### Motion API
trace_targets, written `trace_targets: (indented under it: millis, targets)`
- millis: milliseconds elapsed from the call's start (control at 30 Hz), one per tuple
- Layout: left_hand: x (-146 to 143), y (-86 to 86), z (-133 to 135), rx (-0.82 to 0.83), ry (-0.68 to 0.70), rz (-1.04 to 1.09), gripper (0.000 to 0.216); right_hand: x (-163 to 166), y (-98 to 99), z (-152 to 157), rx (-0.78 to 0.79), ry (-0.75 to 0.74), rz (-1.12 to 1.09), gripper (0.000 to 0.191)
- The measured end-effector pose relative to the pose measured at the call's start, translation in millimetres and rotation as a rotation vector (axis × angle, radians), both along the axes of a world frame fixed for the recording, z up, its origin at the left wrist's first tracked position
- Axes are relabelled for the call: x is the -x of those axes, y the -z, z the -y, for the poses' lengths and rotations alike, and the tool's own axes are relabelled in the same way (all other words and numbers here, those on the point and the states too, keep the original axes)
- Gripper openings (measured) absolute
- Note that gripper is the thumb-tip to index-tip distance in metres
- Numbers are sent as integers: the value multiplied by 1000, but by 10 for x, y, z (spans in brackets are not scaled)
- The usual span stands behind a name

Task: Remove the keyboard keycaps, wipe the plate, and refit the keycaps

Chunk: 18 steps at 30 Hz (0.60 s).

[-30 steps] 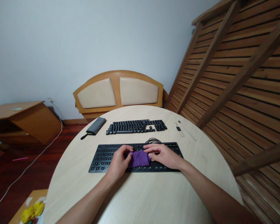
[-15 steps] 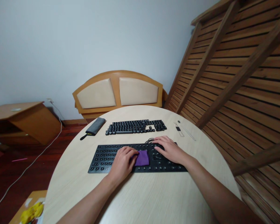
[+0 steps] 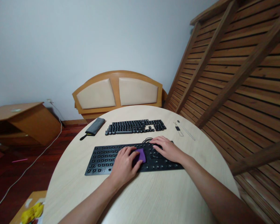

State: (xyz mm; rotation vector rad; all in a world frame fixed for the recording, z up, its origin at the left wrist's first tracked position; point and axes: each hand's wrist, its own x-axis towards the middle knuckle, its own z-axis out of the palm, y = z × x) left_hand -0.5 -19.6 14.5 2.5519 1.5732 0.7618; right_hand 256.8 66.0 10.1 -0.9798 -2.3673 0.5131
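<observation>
A black keyboard base (image 3: 100, 157), stripped of its keycaps so that the switches show, lies across the table in front of me. My left hand (image 3: 123, 165) is closed on a folded purple cloth (image 3: 141, 155), pressing it onto the middle of the base; part of the cloth is hidden under the fingers. On the right end of the base rests my right hand (image 3: 166, 149), fingers stretched toward its far edge and thumb apart, with no separate object in it. Beside those fingertips a dark cable (image 3: 147, 140) loops behind the base.
Black keycaps (image 3: 128, 126) lie in keyboard order farther back on the round table (image 3: 158, 194). A grey pouch (image 3: 95, 126) is at the left. To the right lie a wire keycap puller (image 3: 178, 128) and a thin stick-like tool (image 3: 188, 131).
The keyboard base has shifted slightly left and turned a little. My left hand has spread its thumb along the cloth's near edge, and the cloth has moved left. My right hand has shifted slightly left too.
</observation>
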Motion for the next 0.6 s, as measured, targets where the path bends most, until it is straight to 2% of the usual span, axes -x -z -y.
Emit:
trace_targets:
  millis: [367,600]
  targets:
    - [43,-91,19,77,121,-51,22,-4,-18,10,-31,4,26,27]
    - [9,-40,13,27,167,-70,33,-2,12,-1,-53,6,37,26]
